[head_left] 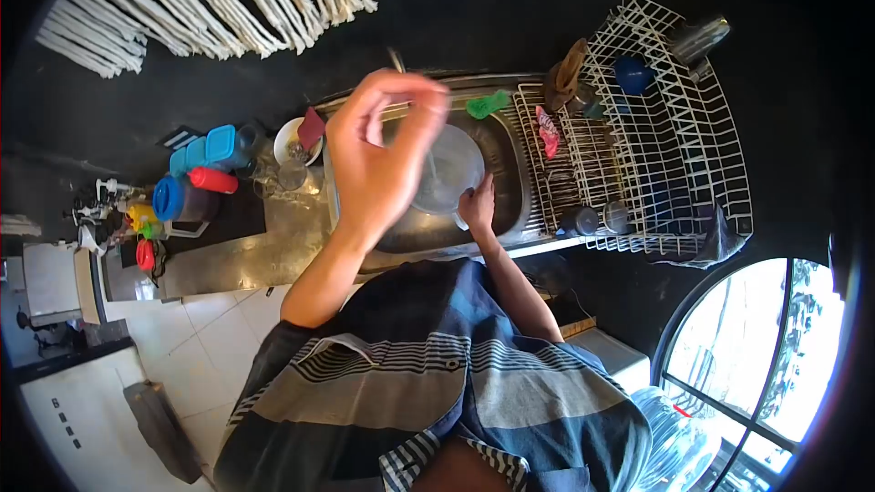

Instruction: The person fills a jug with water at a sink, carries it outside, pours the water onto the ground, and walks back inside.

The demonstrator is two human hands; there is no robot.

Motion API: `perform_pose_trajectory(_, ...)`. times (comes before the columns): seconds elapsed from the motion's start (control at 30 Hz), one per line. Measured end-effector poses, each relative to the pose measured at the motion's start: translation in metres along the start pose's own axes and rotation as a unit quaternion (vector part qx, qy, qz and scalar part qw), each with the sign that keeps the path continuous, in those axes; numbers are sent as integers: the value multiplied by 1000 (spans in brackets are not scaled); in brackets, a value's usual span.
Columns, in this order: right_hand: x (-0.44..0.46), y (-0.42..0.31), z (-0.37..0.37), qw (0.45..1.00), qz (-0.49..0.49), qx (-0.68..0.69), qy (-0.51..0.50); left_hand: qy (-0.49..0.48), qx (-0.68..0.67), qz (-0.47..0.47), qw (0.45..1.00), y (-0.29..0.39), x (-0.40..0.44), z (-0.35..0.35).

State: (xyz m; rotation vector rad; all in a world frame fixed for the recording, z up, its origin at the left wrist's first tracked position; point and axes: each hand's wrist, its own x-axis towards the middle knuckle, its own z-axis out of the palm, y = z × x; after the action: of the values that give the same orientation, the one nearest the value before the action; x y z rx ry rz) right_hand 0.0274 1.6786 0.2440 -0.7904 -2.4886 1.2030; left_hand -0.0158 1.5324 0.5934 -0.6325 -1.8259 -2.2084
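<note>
My left hand (387, 146) is raised high over the left part of the sink, close to the camera. Its fingers curl toward the thumb and are smeared by motion; what they hold, if anything, I cannot make out. Behind it the tip of a faucet (396, 60) shows. My right hand (478, 205) grips the near right rim of a round translucent plastic bowl (453, 164) in the metal sink (510, 150). The bowl's left side is hidden behind my left hand.
Right of the sink stands a white wire dish rack (674, 114) with a blue cup (633, 75). A green cloth (488, 105) and a pink sponge-like item (547, 132) lie by the sink. On the left are a white bowl (290, 138) and blue-lidded containers (221, 143).
</note>
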Motion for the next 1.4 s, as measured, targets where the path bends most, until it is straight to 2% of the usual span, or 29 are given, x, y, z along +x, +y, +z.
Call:
perform_pose_trajectory(0.03, 0, -5, -4, 1000, -18, 8, 5, -59, -29, 60, 996, 23, 1, 7)
perform_pose_trajectory(0.07, -5, -25, -17, 999, 40, 25, -14, -116, -51, 125, 984, 48, -2, 17)
perform_pose_trajectory(0.1, 7, 17, 10, 999, 0, 3, -40, -171, -137, 240, 946, 58, -4, 29)
perform_pose_trajectory(0.13, 11, -45, -42, 966, 196, 84, -145, -74, -220, 240, 943, 72, -22, 57)
perform_pose_trajectory(0.17, -2, -23, -18, 996, 68, 36, -38, -120, -243, 275, 923, 89, -24, 58)
perform_pose_trajectory(0.23, 0, -10, -8, 999, 35, 2, -28, -220, -293, 270, 890, 97, -30, 49)
perform_pose_trajectory(0.6, 0, -7, -4, 1000, 4, -10, -2, -174, -399, 55, 899, 136, -47, 62)
perform_pose_trajectory(0.87, 0, -11, -8, 1000, 6, -10, 1, -127, -464, -116, 869, 167, -61, 65)
perform_pose_trajectory(0.9, 0, -10, -7, 1000, 2, -21, -2, -126, -465, -115, 869, 165, -62, 64)
perform_pose_trajectory(0.97, -2, -12, -9, 999, -3, -31, -7, -146, -449, -33, 881, 148, -62, 59)
perform_pose_trajectory(1.07, -6, -44, -30, 983, -109, -137, 56, -174, -419, 97, 886, 100, -57, 46)
perform_pose_trajectory(1.1, -3, -50, -34, 970, -186, -130, 89, -183, -407, 141, 884, 82, -53, 41)
perform_pose_trajectory(1.13, -8, -74, -48, 966, -208, -136, 71, -247, -332, 123, 902, 55, -43, 24)
perform_pose_trajectory(1.17, -5, -73, -46, 961, -263, -47, 68, -222, -123, 143, 957, 19, -44, 11)
perform_pose_trajectory(1.2, -6, -75, -41, 967, -242, 76, 21, -221, 72, 159, 959, -11, -38, 4)
perform_pose_trajectory(1.23, -7, -78, -35, 955, -216, 199, -26, -185, 197, 161, 949, -58, -40, -1)
perform_pose_trajectory(1.27, -1, -69, -23, 959, -274, 65, -37, -181, 258, 99, 944, -104, -49, -10)
perform_pose_trajectory(1.3, -7, -81, -28, 961, -253, 99, -60, -174, 262, 36, 949, -150, -63, -24)
perform_pose_trajectory(1.33, -7, -75, -20, 967, -222, 82, -94, -190, 299, 32, 934, -187, -81, -40)
perform_pose_trajectory(1.4, -12, -65, -7, 957, -252, 93, -113, -201, 343, 16, 917, -233, -109, -60)
